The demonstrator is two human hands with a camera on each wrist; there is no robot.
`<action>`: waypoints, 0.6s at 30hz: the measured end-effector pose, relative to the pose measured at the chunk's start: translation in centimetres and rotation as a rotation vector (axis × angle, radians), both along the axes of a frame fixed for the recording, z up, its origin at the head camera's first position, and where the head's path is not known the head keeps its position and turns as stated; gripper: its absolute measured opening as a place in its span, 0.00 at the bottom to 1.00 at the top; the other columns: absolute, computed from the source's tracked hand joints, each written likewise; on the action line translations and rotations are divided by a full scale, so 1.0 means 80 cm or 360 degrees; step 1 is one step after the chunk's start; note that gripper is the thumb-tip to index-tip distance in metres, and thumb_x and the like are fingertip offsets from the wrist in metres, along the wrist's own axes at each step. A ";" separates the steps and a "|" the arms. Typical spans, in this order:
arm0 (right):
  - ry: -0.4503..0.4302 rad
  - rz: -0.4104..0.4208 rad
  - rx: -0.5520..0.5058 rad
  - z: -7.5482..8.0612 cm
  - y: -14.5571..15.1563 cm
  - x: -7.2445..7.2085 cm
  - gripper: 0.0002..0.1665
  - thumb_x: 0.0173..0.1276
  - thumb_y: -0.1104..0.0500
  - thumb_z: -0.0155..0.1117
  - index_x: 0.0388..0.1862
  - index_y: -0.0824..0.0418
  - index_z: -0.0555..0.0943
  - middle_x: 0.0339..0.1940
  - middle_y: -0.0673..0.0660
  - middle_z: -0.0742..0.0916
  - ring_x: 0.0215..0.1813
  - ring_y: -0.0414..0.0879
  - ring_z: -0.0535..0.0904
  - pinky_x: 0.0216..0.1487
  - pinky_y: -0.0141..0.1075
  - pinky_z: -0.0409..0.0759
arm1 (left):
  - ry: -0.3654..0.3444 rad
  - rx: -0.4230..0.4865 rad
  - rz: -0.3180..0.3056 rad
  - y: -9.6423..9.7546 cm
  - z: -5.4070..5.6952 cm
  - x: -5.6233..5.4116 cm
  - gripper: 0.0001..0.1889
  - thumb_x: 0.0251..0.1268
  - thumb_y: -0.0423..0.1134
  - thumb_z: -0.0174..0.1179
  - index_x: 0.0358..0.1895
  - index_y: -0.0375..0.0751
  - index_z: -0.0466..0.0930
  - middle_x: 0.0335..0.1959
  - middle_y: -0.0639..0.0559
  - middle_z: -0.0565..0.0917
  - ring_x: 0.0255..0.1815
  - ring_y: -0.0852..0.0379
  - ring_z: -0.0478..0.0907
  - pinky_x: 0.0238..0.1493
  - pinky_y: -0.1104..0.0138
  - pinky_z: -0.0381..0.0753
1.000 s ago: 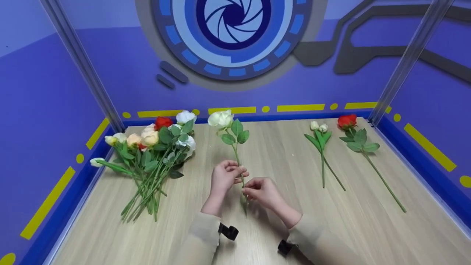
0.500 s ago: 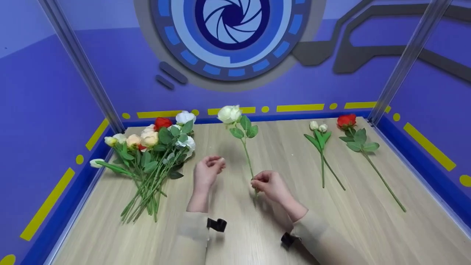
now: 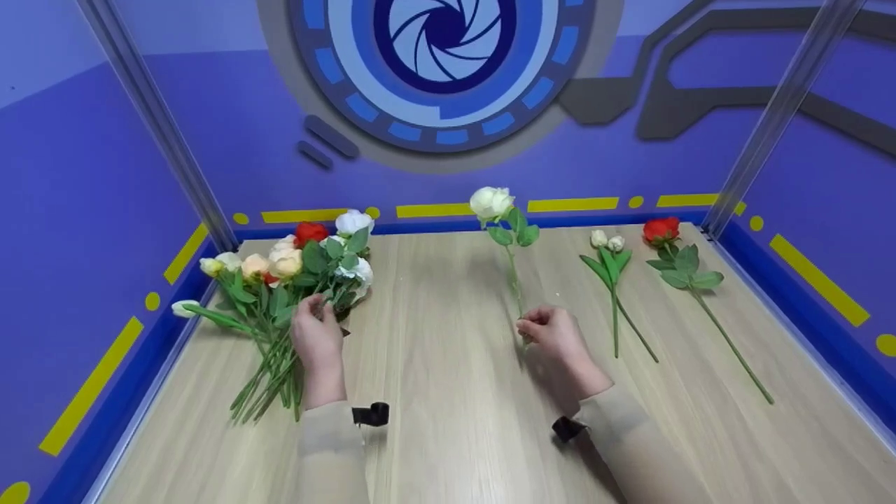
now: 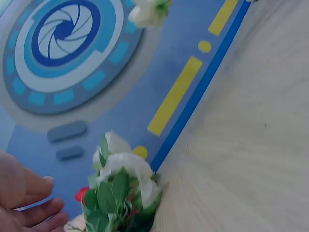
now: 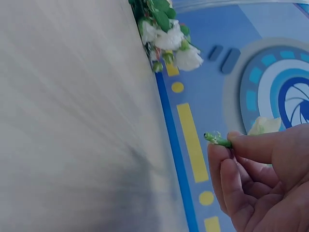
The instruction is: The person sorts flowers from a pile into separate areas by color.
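My right hand (image 3: 558, 337) pinches the lower stem of a white rose (image 3: 492, 203) between thumb and fingertips, its bloom upright and leaning a little left. In the right wrist view the green stem end (image 5: 217, 140) sticks out past the thumb. My left hand (image 3: 316, 336) is over the right side of a pile of flowers (image 3: 280, 315), thumb and fingers apart and bent loosely near the stems and leaves. Seen from the left wrist, the fingers (image 4: 41, 212) are beside white blooms (image 4: 126, 166) and hold nothing. The pile has white, peach and red heads with bundled green stems.
To the right lie a white two-headed tulip (image 3: 614, 280) and a red rose (image 3: 661, 231) with a long stem. The wooden table (image 3: 434, 420) is bounded by a blue back wall (image 3: 448, 185) and side walls. Both wrists wear black cameras.
My left hand has let go of the white rose's stem and moved left to the flower pile. My right hand has carried the rose to the right and slightly farther away.
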State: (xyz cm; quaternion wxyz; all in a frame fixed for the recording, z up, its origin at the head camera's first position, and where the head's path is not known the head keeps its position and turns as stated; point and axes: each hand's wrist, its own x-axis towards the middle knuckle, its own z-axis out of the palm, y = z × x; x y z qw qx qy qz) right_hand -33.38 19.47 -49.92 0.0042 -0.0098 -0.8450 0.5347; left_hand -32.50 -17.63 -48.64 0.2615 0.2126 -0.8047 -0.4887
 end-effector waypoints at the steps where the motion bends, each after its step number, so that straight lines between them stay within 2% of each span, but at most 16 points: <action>1: -0.0005 -0.0007 0.0017 0.001 0.005 -0.002 0.06 0.71 0.65 0.68 0.36 0.70 0.85 0.26 0.53 0.87 0.28 0.38 0.80 0.30 0.31 0.81 | -0.0029 -0.0037 0.0039 -0.005 -0.002 0.001 0.16 0.77 0.33 0.57 0.62 0.29 0.77 0.61 0.30 0.79 0.64 0.33 0.75 0.67 0.44 0.74; 5: -0.0033 -0.0035 0.0085 0.003 0.026 -0.008 0.07 0.72 0.64 0.67 0.38 0.70 0.85 0.27 0.53 0.87 0.29 0.39 0.80 0.31 0.31 0.81 | -0.0243 -0.0178 0.0157 -0.021 -0.010 0.007 0.22 0.76 0.35 0.57 0.68 0.30 0.72 0.69 0.29 0.72 0.71 0.29 0.68 0.73 0.39 0.65; 9: -0.0028 -0.0071 0.0172 0.004 0.045 -0.012 0.08 0.72 0.64 0.67 0.38 0.70 0.86 0.26 0.52 0.87 0.28 0.39 0.79 0.29 0.30 0.79 | -0.0500 -0.0282 0.0157 -0.033 -0.014 0.013 0.24 0.76 0.36 0.55 0.71 0.31 0.69 0.71 0.27 0.70 0.73 0.27 0.66 0.77 0.38 0.58; 11: -0.0017 -0.0089 0.0218 0.003 0.053 -0.014 0.08 0.71 0.64 0.67 0.37 0.70 0.86 0.25 0.52 0.86 0.27 0.39 0.78 0.28 0.30 0.77 | -0.0590 -0.0324 0.0139 -0.037 -0.016 0.014 0.23 0.76 0.35 0.53 0.70 0.31 0.71 0.70 0.27 0.72 0.72 0.28 0.67 0.79 0.40 0.57; 18: -0.0019 -0.0131 0.0305 0.000 0.070 -0.019 0.08 0.71 0.65 0.66 0.35 0.70 0.86 0.22 0.50 0.85 0.25 0.39 0.76 0.28 0.31 0.74 | -0.0695 -0.0312 0.0163 -0.046 -0.023 0.016 0.21 0.73 0.32 0.51 0.68 0.36 0.75 0.68 0.27 0.73 0.71 0.27 0.66 0.74 0.38 0.60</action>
